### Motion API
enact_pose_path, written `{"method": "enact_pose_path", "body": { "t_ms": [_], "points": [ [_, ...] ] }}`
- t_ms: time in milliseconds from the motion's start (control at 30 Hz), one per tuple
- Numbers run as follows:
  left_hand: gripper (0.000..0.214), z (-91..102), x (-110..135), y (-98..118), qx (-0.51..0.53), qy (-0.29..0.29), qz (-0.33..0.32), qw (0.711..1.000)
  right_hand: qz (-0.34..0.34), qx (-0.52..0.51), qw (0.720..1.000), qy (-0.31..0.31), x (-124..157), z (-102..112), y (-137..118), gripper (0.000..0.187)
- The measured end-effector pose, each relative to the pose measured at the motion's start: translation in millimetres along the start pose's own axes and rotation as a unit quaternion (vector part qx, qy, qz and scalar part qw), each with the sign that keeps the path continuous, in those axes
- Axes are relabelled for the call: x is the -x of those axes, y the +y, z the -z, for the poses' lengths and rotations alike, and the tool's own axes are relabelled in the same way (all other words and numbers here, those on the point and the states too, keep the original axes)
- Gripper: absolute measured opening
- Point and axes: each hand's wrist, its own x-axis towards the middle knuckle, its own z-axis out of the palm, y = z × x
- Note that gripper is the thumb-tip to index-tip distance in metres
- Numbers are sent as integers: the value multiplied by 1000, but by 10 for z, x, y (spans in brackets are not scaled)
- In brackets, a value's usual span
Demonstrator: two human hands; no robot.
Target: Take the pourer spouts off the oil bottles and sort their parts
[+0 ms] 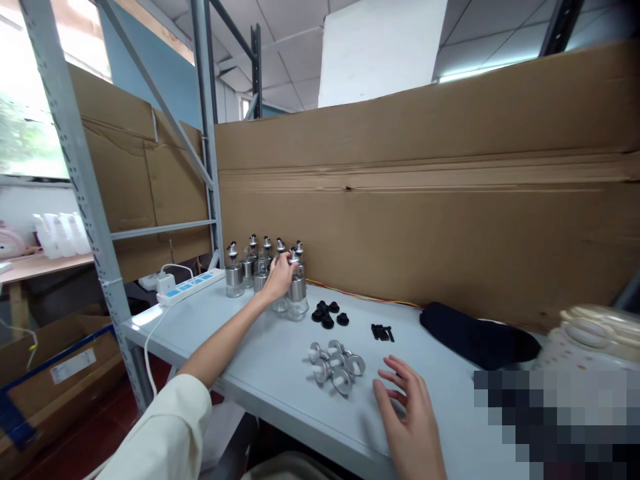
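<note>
My left hand reaches to the back left of the table, its fingers closed around the top of a glass oil bottle with a metal band and a pour spout. Several similar bottles stand upright around it. My right hand hovers over the front of the table, fingers apart and holding nothing. Left of it lies a cluster of silver metal spout parts with round flanges. Behind these are several black round caps and a small group of short black pieces.
A white power strip lies along the table's left edge, its cable hanging down. Metal shelf posts and a cardboard wall bound the table. At right lie a dark cloth item and a white plastic-looking container.
</note>
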Motion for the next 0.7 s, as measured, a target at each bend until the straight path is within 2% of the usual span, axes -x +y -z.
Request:
{"method": "enact_pose_path", "body": {
  "t_ms": [367, 700],
  "points": [
    [26, 91, 57, -307, -56, -33, 4, 998, 18, 3, 1000, 3, -7, -10, 17, 43],
    [26, 176, 49, -347, -126, 10, -21, 992, 18, 9, 1000, -5, 4, 6, 1, 41]
  ]
}}
